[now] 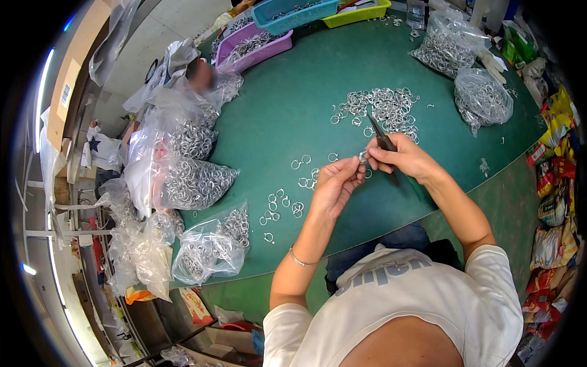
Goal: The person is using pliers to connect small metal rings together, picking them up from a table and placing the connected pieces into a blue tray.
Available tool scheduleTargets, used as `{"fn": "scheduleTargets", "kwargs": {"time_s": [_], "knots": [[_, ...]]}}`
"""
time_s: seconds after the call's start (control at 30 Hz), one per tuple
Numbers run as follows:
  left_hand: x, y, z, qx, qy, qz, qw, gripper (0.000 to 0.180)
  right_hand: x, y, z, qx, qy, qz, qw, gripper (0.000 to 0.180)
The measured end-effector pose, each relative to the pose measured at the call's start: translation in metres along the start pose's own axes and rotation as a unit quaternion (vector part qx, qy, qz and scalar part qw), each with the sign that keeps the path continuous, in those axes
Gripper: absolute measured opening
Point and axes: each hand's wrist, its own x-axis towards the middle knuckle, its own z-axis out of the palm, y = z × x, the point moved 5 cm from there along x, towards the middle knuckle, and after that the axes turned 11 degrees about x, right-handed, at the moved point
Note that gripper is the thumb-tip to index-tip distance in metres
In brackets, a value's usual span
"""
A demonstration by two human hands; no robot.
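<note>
My left hand (337, 183) is closed, thumb and fingertips pinching a small silver ring (362, 157). The thumb and fingertips of my right hand (403, 158) meet at the same ring from the other side. Tucked in my right hand is a pair of dark pointed pliers (385, 142), its tip toward the far side of the table and its handles partly hidden by the palm. A pile of silver rings (388, 107) lies just beyond my hands. Several loose rings (272, 208) are scattered left of my left hand.
Bags of rings (199, 180) line the table's left edge, with another bag (211, 248) at the near left. Two more bags (449, 46) (483, 98) stand at the far right. Purple (263, 56), blue (293, 21) and yellow-green bins (358, 14) sit along the far edge of the green table (287, 116).
</note>
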Motion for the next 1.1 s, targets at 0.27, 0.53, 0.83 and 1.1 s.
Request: {"fn": "scheduleTargets", "kwargs": {"time_s": [0.27, 0.53, 0.83, 1.1], "knots": [[-0.004, 0.003, 0.009, -0.010, -0.020, -0.004, 1.000, 0.022, -0.009, -0.009, 0.003, 0.031, 0.012, -0.039, 0.999, 0.018], [-0.006, 0.001, 0.027, -0.054, -0.143, -0.021, 0.988, 0.025, -0.015, -0.007, 0.000, 0.012, 0.024, -0.060, 0.998, 0.018], [0.014, -0.007, 0.053, -0.018, -0.122, -0.014, 0.992, 0.026, -0.041, -0.016, -0.036, 0.089, 0.100, -0.077, 0.988, 0.013], [0.037, -0.023, 0.032, 0.090, -0.016, 0.008, 0.996, 0.018, -0.163, -0.069, -0.214, 0.054, 0.432, -0.143, 0.889, 0.012]]}}
